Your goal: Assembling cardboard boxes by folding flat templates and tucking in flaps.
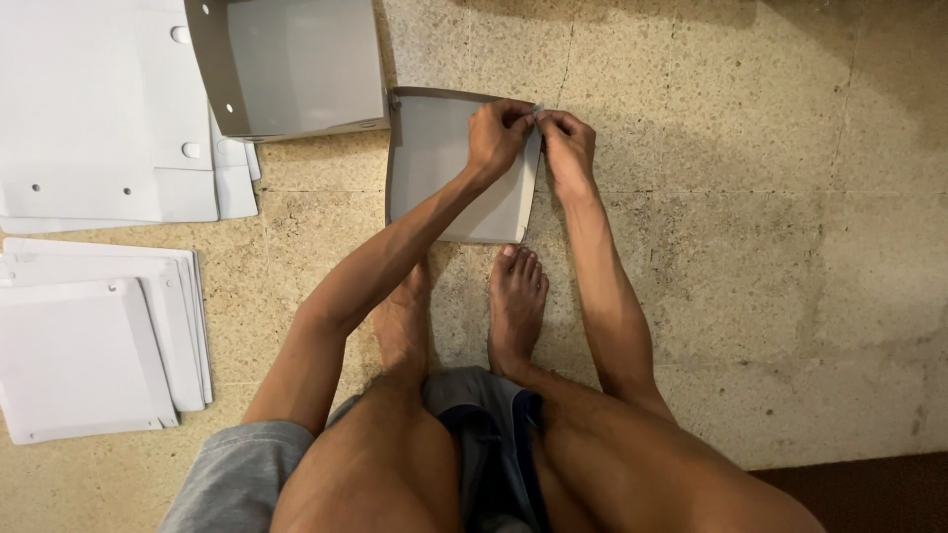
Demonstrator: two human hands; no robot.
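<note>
While I squat on the speckled stone floor [750, 197], both hands meet at the top right corner of the grey folded cardboard sheet [439, 168] lying just ahead of my feet.

Obs.:
- L hand [497, 133] reaches across over the sheet; fingers [513, 116] pinched closed on the corner edge.
- R hand [570, 143] comes in from the sheet's right side; fingers closed on the same corner, touching the L fingers. Both equally near; the corner lies directly under the fingertips.
- Sheet: long axis runs away from me, approx. near edge by my toes, far edge toward the top of view. Right edge curls up; left edge flat on floor.
- Sheet's top left corner sits just beside a larger grey folded cardboard piece w/ punched holes [296, 64]; can't tell if touching.
- Stacks of white flat cardboard sheets [94, 336] well apart, far left.
- Open room: bare floor to the right and beyond the corner; left side crowded.
</note>
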